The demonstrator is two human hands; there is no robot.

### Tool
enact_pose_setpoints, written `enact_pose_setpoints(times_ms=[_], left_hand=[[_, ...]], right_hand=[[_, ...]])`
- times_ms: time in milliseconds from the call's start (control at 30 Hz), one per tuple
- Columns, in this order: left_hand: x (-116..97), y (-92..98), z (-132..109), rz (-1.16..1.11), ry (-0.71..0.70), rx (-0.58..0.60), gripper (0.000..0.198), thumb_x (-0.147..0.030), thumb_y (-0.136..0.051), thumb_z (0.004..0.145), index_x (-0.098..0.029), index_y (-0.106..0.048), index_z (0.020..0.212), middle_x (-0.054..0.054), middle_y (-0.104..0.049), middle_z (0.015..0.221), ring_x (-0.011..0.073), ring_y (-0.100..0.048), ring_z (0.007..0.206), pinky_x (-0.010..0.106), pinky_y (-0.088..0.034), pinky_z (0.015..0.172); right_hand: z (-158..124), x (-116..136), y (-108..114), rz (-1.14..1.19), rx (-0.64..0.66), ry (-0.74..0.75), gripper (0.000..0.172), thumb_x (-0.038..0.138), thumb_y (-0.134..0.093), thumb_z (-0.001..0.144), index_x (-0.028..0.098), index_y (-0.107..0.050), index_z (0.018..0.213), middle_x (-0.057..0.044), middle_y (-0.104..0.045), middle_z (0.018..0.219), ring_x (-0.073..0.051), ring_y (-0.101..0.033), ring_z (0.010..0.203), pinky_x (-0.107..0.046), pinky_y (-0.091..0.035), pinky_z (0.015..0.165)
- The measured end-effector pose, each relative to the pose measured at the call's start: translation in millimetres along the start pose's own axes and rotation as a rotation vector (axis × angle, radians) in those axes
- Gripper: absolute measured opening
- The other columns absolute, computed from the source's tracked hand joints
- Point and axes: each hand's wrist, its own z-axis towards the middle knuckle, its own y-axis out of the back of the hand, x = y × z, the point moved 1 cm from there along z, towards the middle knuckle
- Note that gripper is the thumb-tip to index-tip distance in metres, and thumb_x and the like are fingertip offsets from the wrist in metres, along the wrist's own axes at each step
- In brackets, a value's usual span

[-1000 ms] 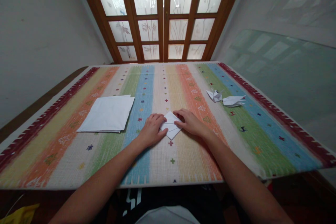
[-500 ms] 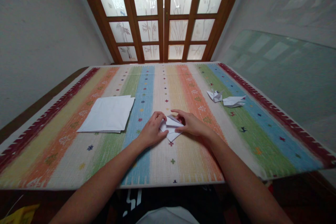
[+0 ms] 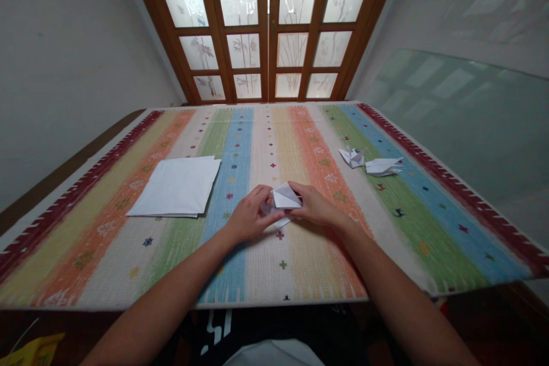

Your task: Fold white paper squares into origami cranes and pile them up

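One small piece of folded white paper point(image 3: 287, 198) is between your hands, back from the near edge of the table and about midway between its left and right edges. Your left hand point(image 3: 249, 213) comes in from the left, fingers curled at the paper's left side and thumb laid across its lower part, so it pinches that side against the tabletop. Your right hand point(image 3: 316, 206) closes on the opposite side, thumb in front and fingers behind, pinching a flap that stands up from the rest; the exact contact of those fingertips is hidden behind the flap. A pale lower corner of the paper pokes out below your thumbs, pointing towards you. Toward the table's left edge, well apart from your left hand, lies a stack of white paper sheets point(image 3: 175, 187), its corners slightly out of line. Toward the right edge, farther from you than your hands, are two folded white paper figures: a pointed, spiky one point(image 3: 352, 158) and, just beside it on the right, a longer, flatter one point(image 3: 383, 167). Under everything runs a striped tablecloth point(image 3: 261, 263) in cream, blue, green, yellow and orange, with dark red bands along the left and right edges. Beyond the far edge stand wooden doors point(image 3: 269, 46) with frosted panes showing plant designs.
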Motion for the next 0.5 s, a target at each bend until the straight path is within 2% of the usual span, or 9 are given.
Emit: enact_pose_setpoints(times_ms=[167, 333, 500], left_hand=[[2.6, -0.6, 0.8, 0.028, 0.084, -0.094, 0.031, -0.041, -0.062, 0.096, -0.023, -0.043, 0.080, 0.001, -0.058, 0.084, 0.0183, -0.054, 0.076, 0.032, -0.044, 0.073], [4.9, 0.3, 1.5, -0.003, 0.088, -0.112, 0.029, -0.033, -0.066, 0.094, -0.023, -0.043, 0.079, 0.000, -0.059, 0.084, 0.0176, -0.053, 0.076, 0.031, -0.044, 0.075], [7.7, 3.2, 1.0, -0.021, -0.013, -0.137, 0.028, -0.037, -0.068, 0.096, -0.022, -0.050, 0.082, 0.002, -0.063, 0.088, 0.0184, -0.057, 0.081, 0.031, -0.046, 0.076]], right_hand=[[-1.2, 8.1, -3.6, -0.007, 0.003, 0.024, 0.029, 0.019, -0.077, 0.074, 0.022, -0.056, 0.094, 0.000, -0.066, 0.086, -0.017, -0.059, 0.076, -0.027, -0.042, 0.065], [-0.3, 6.2, -1.4, 0.127, 0.065, 0.040, 0.052, 0.029, -0.087, 0.071, 0.022, -0.061, 0.114, -0.003, -0.069, 0.102, -0.021, -0.063, 0.089, -0.030, -0.049, 0.075], [2.2, 3.4, 0.0, 0.316, 0.095, 0.000, 0.040, 0.029, -0.087, 0.071, 0.019, -0.067, 0.104, -0.003, -0.069, 0.099, -0.020, -0.061, 0.085, -0.031, -0.049, 0.076]])
